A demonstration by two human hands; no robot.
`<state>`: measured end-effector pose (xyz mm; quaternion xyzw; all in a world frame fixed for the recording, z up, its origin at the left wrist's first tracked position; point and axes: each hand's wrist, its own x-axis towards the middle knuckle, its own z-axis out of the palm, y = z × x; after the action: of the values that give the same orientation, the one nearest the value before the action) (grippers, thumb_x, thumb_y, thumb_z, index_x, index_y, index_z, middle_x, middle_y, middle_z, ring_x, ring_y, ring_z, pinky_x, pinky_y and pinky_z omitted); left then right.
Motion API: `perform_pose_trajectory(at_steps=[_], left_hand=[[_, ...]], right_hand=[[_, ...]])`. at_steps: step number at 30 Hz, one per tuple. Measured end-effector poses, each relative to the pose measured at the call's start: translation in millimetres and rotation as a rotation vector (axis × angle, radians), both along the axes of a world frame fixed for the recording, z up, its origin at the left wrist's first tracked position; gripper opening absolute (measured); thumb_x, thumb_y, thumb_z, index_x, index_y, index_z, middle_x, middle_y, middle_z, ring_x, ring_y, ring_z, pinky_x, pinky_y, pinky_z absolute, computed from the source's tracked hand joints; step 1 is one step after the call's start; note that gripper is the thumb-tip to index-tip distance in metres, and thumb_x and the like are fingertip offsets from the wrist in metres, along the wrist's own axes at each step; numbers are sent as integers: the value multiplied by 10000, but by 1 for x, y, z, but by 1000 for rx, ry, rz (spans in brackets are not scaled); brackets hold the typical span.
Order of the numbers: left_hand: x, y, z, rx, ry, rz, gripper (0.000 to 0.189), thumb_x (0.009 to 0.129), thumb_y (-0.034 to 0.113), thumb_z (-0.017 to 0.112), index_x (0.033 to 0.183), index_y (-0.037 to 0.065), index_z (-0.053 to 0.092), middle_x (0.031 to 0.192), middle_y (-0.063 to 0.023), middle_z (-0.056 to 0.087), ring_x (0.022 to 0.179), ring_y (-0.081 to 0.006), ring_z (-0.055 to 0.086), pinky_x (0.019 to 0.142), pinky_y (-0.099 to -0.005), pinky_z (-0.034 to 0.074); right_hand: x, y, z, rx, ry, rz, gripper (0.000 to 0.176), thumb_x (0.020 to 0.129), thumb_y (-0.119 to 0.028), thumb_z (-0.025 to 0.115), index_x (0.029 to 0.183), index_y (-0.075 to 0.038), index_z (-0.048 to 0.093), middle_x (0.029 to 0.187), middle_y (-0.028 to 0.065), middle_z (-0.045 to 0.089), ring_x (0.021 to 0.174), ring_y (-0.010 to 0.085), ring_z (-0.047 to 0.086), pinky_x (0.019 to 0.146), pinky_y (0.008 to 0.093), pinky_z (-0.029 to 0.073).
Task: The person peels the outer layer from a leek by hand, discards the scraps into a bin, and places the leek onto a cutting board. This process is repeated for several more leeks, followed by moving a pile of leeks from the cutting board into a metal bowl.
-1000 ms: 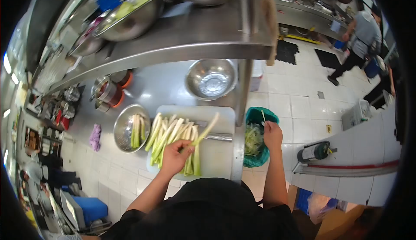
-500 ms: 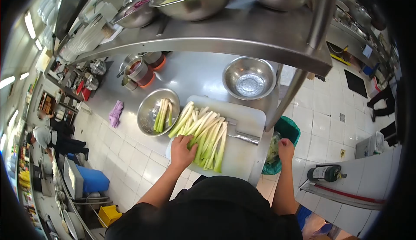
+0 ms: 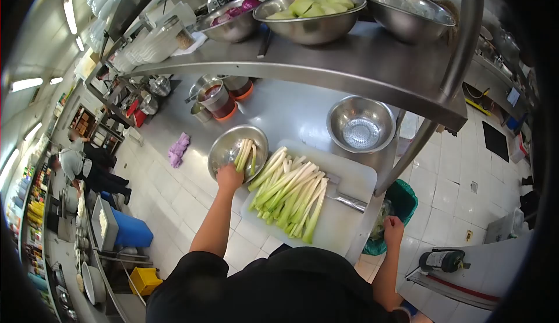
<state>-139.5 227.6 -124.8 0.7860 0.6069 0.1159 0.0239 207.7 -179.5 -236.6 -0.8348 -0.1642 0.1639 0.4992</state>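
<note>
My left hand [image 3: 230, 177] reaches over the near rim of a steel bowl [image 3: 216, 142]. Its fingers are closed around the green ends of a few leeks [image 3: 246, 152] in that bowl. To the right, a large pile of trimmed leeks [image 3: 291, 192] lies on a white cutting board [image 3: 362, 174], white ends pointing away from me. A cleaver [image 3: 347, 200] rests flat on the board, its blade partly under the pile. Over the edge of a green-lined bin [image 3: 402, 200] hangs my right hand [image 3: 393, 228], fingers curled together; whatever they hold is hidden.
A perforated steel bowl [image 3: 361, 124] stands behind the board. Pots of red liquid [image 3: 215, 100] and a purple cloth [image 3: 179, 150] sit on the counter. The overhead shelf [image 3: 303, 69] holds bowls of cut vegetables. A person [image 3: 87, 171] stands far left.
My left hand has left the leek pile and moved left to the leeks in the bowl. My right hand stays by the bin. The view has shifted.
</note>
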Motion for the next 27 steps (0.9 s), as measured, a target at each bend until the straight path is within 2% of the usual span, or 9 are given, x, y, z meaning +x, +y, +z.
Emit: perform_pose_trajectory(at_steps=[1, 3, 9, 12, 15, 17, 21, 23, 27], left_hand=[[0, 3, 0, -113, 149, 95, 324, 679, 216, 657, 945, 34, 628, 942, -196, 607, 937, -347, 572, 837, -423, 449], [4, 4, 4, -201, 68, 113, 348, 671, 216, 643, 950, 10, 621, 983, -204, 602, 979, -364, 564, 860, -418, 452], [8, 27, 1, -274, 206, 102, 311, 701, 224, 614, 905, -10, 634, 958, -214, 629, 834, -331, 623, 754, -402, 505], [-15, 58, -28, -226, 174, 52, 309, 694, 224, 626, 894, -11, 639, 925, -216, 637, 770, -320, 634, 711, -405, 507], [-28, 60, -24, -204, 225, -226, 247, 749, 213, 590, 858, -3, 637, 844, -175, 652, 683, -285, 625, 601, -381, 496], [-18, 25, 14, -608, -927, 68, 220, 848, 203, 515, 865, 7, 615, 720, -96, 614, 599, -208, 561, 516, -332, 440], [6, -30, 56, -881, -1369, -13, 242, 927, 215, 437, 916, 17, 575, 673, -45, 547, 580, -144, 490, 526, -268, 402], [25, -65, 66, -1201, -1595, -241, 274, 940, 255, 432, 991, 9, 539, 705, -62, 557, 598, -143, 491, 568, -264, 406], [66, -136, 82, -1501, -1676, -540, 276, 931, 270, 456, 1011, 16, 529, 726, -75, 564, 600, -144, 501, 578, -260, 408]], right_hand=[[-1, -1, -1, 10, 0, -5, 201, 790, -180, 609, 804, 20, 615, 629, 93, 588, 572, 156, 534, 562, 295, 424], [-4, -4, -4, -7, 1, 19, 191, 781, -169, 609, 810, 20, 613, 638, 94, 593, 580, 155, 541, 573, 290, 433], [-11, -10, 10, 31, 15, 13, 164, 778, -137, 601, 825, 20, 613, 659, 87, 601, 594, 154, 548, 588, 286, 441], [-10, -20, 6, 85, 94, 0, 194, 806, -149, 593, 874, 32, 609, 690, 72, 608, 637, 131, 558, 600, 260, 443], [-10, -30, 18, 23, 35, -14, 183, 817, -152, 587, 859, 25, 608, 679, 54, 600, 616, 113, 542, 584, 244, 431], [-6, -33, 17, 52, 65, 2, 176, 821, -154, 587, 843, 20, 604, 670, 42, 590, 607, 101, 531, 574, 234, 422], [-12, -16, 74, 115, 92, 74, 148, 788, -122, 608, 797, 24, 589, 657, 49, 573, 608, 82, 510, 555, 233, 407], [-19, 1, 82, 289, 46, 174, 128, 776, -96, 621, 803, 27, 597, 653, 42, 571, 611, 82, 505, 557, 230, 410], [-54, 49, 151, 383, 21, 528, 144, 766, -91, 640, 876, 2, 629, 754, 77, 626, 661, 125, 576, 606, 251, 460]])
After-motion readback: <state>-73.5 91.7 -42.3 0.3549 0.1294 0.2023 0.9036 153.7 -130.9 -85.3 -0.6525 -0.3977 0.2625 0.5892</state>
